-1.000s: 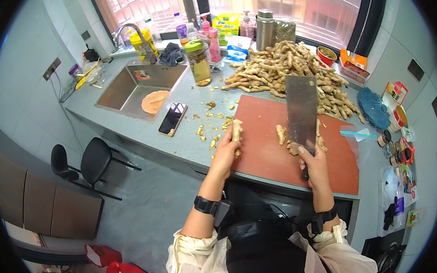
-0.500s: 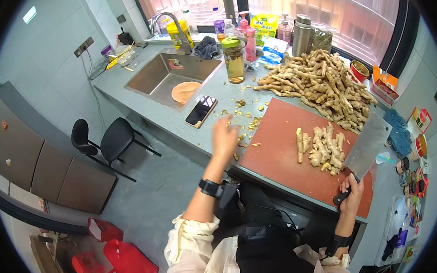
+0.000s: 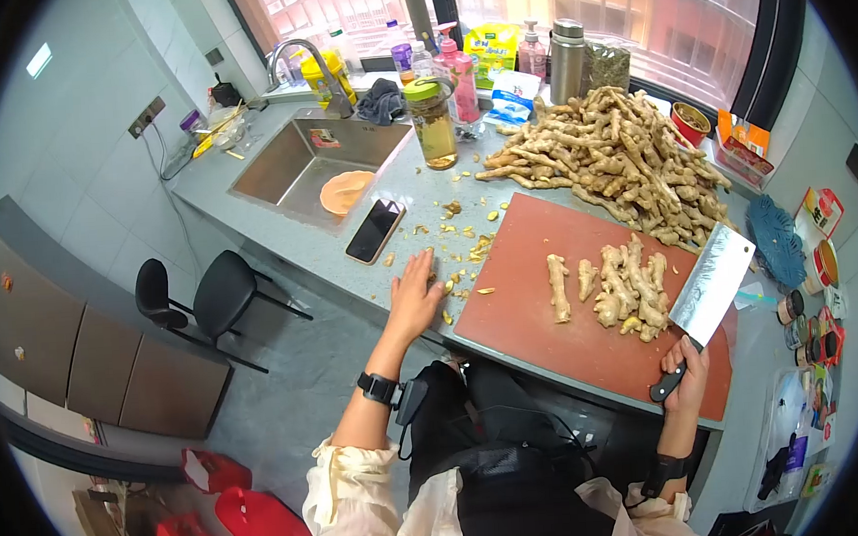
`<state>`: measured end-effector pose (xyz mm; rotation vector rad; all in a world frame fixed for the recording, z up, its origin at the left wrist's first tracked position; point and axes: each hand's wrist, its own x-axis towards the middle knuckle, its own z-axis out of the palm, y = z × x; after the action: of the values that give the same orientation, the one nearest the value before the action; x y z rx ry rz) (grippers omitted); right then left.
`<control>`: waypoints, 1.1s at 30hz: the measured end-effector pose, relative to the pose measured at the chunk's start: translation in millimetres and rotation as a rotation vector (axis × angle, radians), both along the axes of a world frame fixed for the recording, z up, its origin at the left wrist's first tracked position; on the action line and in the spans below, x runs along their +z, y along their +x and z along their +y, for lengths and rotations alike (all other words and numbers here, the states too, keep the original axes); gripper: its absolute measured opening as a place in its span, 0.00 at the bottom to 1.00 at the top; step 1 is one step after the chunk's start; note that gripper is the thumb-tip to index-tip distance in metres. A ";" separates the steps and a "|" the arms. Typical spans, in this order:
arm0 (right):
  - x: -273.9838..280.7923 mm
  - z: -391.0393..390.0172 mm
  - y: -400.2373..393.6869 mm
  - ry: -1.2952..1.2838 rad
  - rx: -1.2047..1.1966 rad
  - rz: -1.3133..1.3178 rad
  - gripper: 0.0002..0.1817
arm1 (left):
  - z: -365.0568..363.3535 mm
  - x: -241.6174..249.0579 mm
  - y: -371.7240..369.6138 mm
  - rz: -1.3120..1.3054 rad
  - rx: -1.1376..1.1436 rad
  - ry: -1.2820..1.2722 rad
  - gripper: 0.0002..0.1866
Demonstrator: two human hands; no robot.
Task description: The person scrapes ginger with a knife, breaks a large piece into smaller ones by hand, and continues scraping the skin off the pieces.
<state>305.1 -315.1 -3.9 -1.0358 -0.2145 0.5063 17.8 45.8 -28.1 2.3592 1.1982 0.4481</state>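
My left hand (image 3: pixel 414 295) is over the counter's front edge, fingers stretched out and apart, beside scattered ginger trimmings (image 3: pixel 454 233). No object shows in it. My right hand (image 3: pixel 686 375) is wrapped round the black handle of a cleaver (image 3: pixel 711 285), whose broad blade tilts up and right over the right side of the reddish-brown cutting board (image 3: pixel 521 326). On that board are a long ginger piece (image 3: pixel 558 288), a small ginger piece (image 3: pixel 587 278) and a knobbly ginger cluster (image 3: pixel 633 293). Behind the board is a large heap of ginger (image 3: pixel 619 158).
Left of the trimmings lies a phone (image 3: pixel 376 231). The sink (image 3: pixel 270 165) holds a peach-coloured bowl (image 3: pixel 346 192). A green-lidded bottle (image 3: pixel 432 125) and a steel flask (image 3: pixel 567 61) stand toward the window. Jars (image 3: pixel 790 307) line the right side; a black chair (image 3: pixel 229 290) is on the floor.
My left hand has moved down and left toward the counter edge, its fingers now spread. The long ginger piece lies farther from the small one. The cleaver's blade has turned, catching more light.
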 end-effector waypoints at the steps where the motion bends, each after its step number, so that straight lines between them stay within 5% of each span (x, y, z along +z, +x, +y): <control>1: -2.2 0.0 1.7 -0.003 0.010 -0.008 0.05 | -8.0 5.2 5.2 -0.098 -0.085 -0.043 0.35; 9: -13.9 -4.3 2.6 -0.066 0.001 -0.060 0.06 | -4.7 44.4 43.2 -0.112 -0.264 -0.021 0.31; 21: -3.1 -5.7 -8.3 -0.039 -0.003 -0.062 0.08 | -2.9 96.9 197.4 -0.028 -0.510 0.072 0.33; 33: -2.3 -6.5 -10.6 -0.130 0.061 -0.082 0.11 | -35.9 110.6 340.2 0.088 -0.596 0.432 0.31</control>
<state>294.5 -321.7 -6.2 -1.1804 -0.2897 0.5384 358.0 9.9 82.6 2.9658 0.3985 0.4252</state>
